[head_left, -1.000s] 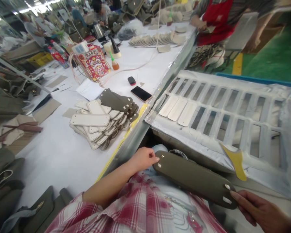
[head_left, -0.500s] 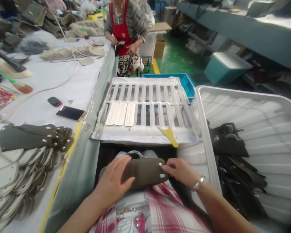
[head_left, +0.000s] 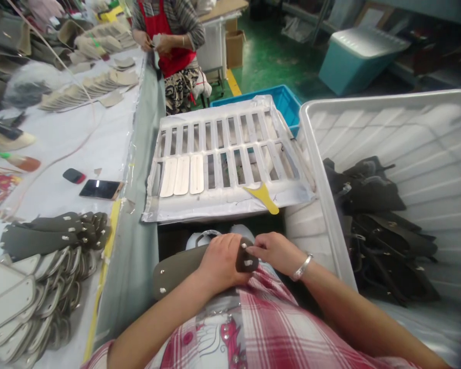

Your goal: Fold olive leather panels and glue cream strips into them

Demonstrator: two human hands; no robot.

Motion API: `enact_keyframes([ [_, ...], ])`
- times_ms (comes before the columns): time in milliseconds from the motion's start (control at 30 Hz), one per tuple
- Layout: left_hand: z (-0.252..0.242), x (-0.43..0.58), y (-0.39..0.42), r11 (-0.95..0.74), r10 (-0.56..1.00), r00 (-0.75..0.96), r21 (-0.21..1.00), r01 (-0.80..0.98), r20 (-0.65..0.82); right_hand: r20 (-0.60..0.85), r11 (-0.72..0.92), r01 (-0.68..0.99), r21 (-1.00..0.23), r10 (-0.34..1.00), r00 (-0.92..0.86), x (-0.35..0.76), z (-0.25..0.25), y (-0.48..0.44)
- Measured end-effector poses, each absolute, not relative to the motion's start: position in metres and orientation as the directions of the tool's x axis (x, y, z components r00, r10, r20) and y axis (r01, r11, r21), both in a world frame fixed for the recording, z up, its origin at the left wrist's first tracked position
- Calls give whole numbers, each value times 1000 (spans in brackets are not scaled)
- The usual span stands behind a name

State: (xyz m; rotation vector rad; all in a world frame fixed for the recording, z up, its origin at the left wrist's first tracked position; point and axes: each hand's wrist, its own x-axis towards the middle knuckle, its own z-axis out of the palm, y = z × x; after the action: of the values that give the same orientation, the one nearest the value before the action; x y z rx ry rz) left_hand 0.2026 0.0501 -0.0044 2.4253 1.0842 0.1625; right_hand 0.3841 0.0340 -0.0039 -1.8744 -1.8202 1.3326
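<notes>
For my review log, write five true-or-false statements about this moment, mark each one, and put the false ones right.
1. The left hand lies across the dark olive piece. True.
2. The right hand is reaching into the white bin. False: the right hand is at the right end of the dark olive piece, outside the white bin.
3. Three pale strips lie side by side on the slotted frame. True.
4. The phone lies on the slotted frame. False: the phone lies on the white table.
5. The yellow tool lies at the slotted frame's near edge. True.
</notes>
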Motion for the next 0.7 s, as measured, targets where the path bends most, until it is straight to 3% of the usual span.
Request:
enact_keyframes([
  [700,-3,209,48,-536,758,642,451,713,-114,-433,-156,765,-625,885,-174,382,1,35],
])
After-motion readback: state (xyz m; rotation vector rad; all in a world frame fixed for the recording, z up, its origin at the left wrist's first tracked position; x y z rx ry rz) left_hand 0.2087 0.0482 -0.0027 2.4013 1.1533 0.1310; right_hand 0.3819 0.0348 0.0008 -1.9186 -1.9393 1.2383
